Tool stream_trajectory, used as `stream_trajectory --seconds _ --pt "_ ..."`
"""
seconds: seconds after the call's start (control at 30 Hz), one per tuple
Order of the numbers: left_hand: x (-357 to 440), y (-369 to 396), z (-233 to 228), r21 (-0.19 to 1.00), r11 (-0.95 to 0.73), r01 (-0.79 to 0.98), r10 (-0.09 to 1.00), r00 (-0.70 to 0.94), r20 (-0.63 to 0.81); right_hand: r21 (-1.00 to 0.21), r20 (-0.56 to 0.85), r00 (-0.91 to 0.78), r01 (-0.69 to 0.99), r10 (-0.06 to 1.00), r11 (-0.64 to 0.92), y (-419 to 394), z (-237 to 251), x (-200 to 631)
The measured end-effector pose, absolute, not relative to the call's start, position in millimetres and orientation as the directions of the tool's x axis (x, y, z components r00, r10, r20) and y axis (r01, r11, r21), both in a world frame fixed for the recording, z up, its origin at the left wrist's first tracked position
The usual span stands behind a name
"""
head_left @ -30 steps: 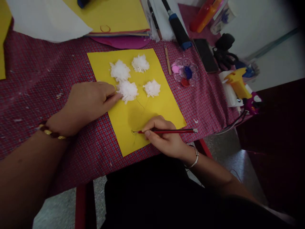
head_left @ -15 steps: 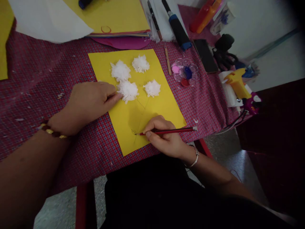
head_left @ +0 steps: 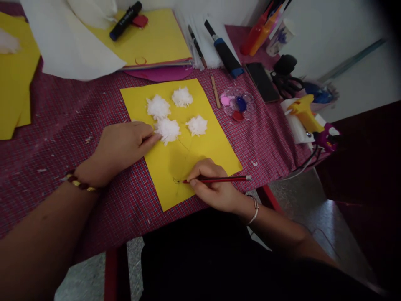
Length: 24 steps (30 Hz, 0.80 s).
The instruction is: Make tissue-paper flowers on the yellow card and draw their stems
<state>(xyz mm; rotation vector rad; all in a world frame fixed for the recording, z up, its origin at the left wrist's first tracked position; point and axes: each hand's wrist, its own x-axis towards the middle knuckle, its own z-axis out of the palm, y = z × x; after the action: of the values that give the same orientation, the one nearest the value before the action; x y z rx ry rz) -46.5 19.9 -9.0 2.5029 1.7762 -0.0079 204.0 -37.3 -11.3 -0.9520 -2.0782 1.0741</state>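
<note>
A yellow sheet of paper [head_left: 216, 144] lies on the table with several ruffled white paper flowers [head_left: 197, 125] on its far part. Thin pencil lines run down from the flowers, ending in a small looped outline near the near edge. My right hand [head_left: 213, 184] is closed round a red and black pencil [head_left: 230, 179], its tip touching the paper at that outline. At the sheet's left edge, my left hand [head_left: 127, 144] rests with fingers curled together, holding the paper down. Its thumb and fingertips touch the lower left paper flower [head_left: 168, 129]; the other fingertips are hidden.
A checked cloth [head_left: 122, 217] covers the table. To the right are a flower-shaped paint palette [head_left: 247, 102], a wooden stick [head_left: 215, 90], a phone [head_left: 262, 82], scissors [head_left: 286, 83] and a yellow glue gun [head_left: 305, 113]. White paper [head_left: 72, 46] and a dark marker [head_left: 125, 21] lie at the back.
The view has shifted, showing more of the table's back and left. The pencil tip has moved slightly along the small outline. My left hand stays on the sheet.
</note>
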Motion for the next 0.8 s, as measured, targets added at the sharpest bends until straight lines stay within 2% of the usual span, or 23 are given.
stream_trajectory --seconds 0.07,0.13,0.23,0.3,0.37,0.47,0.63,0.8 --pt "-46.3 20.0 -9.0 0.051 -0.328 0.943 0.942 0.331 -0.058 -0.904 0.149 -0.541 0.265 0.828 0.336 -36.6 -10.0 206.5" --pt "-45.6 20.1 -8.5 0.052 -0.333 0.941 0.939 0.336 -0.073 -0.972 0.097 -0.473 0.144 0.876 0.186 -34.1 -7.3 212.6" --pt "-43.6 20.2 -6.8 0.052 -0.334 0.941 0.936 0.338 -0.097 -0.999 0.05 -0.373 -0.035 0.927 0.04 -26.9 -1.8 226.0" --pt "-42.5 20.3 -6.2 0.05 -0.332 0.942 0.935 0.335 -0.116 -0.999 0.024 -0.396 -0.04 0.918 0.008 -21.6 1.2 232.9" --pt "-42.1 20.4 -6.9 0.048 -0.325 0.944 0.937 0.329 -0.122 -0.999 -0.031 -0.475 0.026 0.879 -0.021 -18.9 2.4 234.9" --pt "-42.8 20.5 -9.9 0.056 -0.31 0.949 0.944 0.314 -0.098 -0.988 -0.058 -0.56 0.152 0.826 0.033 -22.8 0.2 229.8" --pt "-43.1 19.9 -12.9 0.06 -0.3 0.952 0.949 0.304 -0.083 -0.911 0.108 -0.615 0.254 0.781 0.326 -35.6 -7.9 219.2" --pt "-42.9 19.3 -12.8 0.075 -0.288 0.955 0.952 0.294 -0.082 -0.894 0.105 -0.638 0.275 0.763 0.353 -36.5 -9.7 218.3"
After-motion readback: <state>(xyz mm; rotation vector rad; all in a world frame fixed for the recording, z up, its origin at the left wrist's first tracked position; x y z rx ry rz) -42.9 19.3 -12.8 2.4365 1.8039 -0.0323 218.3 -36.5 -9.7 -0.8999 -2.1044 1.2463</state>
